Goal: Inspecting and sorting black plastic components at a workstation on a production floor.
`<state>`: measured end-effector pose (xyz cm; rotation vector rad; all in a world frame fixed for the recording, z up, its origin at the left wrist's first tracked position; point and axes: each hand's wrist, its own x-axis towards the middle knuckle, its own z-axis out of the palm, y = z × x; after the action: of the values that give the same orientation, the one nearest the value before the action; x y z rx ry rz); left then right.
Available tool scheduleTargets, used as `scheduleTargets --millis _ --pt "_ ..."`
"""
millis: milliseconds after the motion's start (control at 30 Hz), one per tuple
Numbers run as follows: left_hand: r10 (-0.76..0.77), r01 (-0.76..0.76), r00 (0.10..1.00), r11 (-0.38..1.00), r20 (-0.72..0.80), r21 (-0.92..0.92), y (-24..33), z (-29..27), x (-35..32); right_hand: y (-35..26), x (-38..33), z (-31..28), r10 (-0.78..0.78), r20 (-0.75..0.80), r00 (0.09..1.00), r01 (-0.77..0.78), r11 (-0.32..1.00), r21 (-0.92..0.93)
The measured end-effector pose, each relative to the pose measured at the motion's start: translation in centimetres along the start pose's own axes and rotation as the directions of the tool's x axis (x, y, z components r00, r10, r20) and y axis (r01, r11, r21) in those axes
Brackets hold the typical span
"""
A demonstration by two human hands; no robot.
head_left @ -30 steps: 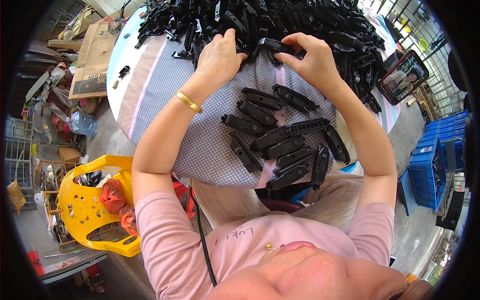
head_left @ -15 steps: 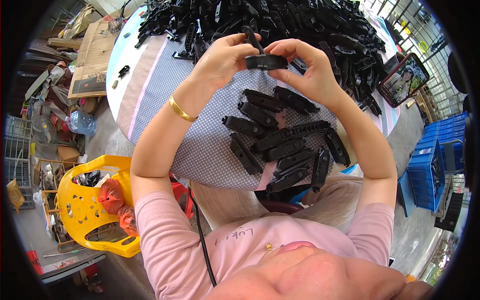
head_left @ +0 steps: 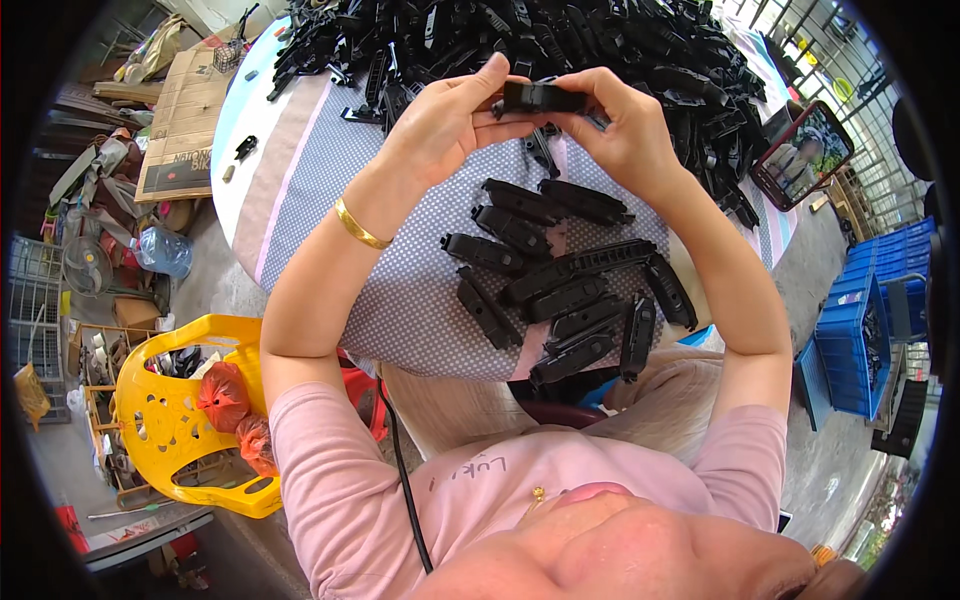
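Observation:
A curved black plastic part (head_left: 543, 97) is held up above the table between my two hands. My left hand (head_left: 450, 118) supports its left end, with fingers under it and the thumb raised beside it. My right hand (head_left: 622, 125) pinches the right end between thumb and fingers. Just below them a small narrow black piece (head_left: 541, 153) shows against the dotted cloth. Nearer me lies a group of several similar elongated black parts (head_left: 570, 298). Beyond my hands spreads a large heap of black plastic pieces (head_left: 590, 45).
The round table has a dotted, striped cloth (head_left: 300, 220). A phone (head_left: 803, 155) stands at its right edge. Blue crates (head_left: 850, 340) are on the right. At left are a yellow plastic chair (head_left: 150, 400) with red bags (head_left: 222, 395), and a cardboard sheet (head_left: 190, 125).
The held part has risen slightly and turned. My left hand has let go of a thin black piece and its thumb has lifted. A small piece now shows below my hands.

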<state>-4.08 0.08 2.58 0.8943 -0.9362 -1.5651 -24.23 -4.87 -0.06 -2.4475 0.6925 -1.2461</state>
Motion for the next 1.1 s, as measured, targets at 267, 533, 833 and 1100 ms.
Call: scheduleTargets --millis 267,533,833,1100 --pt "0.038 -0.072 0.989 0.969 0.146 0.235 -0.3 -0.5 0.3 1.5 0.3 0.6 0.162 0.033 0.986 -0.164 0.947 0.276" --pt "-0.017 -0.002 0.994 0.983 0.105 0.184 0.5 -0.8 0.3 0.9 0.8 -1.0 -0.296 0.013 0.955 0.292 0.932 -0.216" --pt "0.324 -0.337 0.933 0.629 0.158 0.701 -0.6 -0.3 0.2 -0.3 1.1 -0.5 -0.344 -0.06 0.937 0.323 0.918 -0.23" --pt "0.466 -0.458 0.814 0.148 0.347 0.876 -0.6 0.7 -0.4 -0.3 0.7 -1.6 0.058 0.248 0.967 -0.041 0.996 -0.074"
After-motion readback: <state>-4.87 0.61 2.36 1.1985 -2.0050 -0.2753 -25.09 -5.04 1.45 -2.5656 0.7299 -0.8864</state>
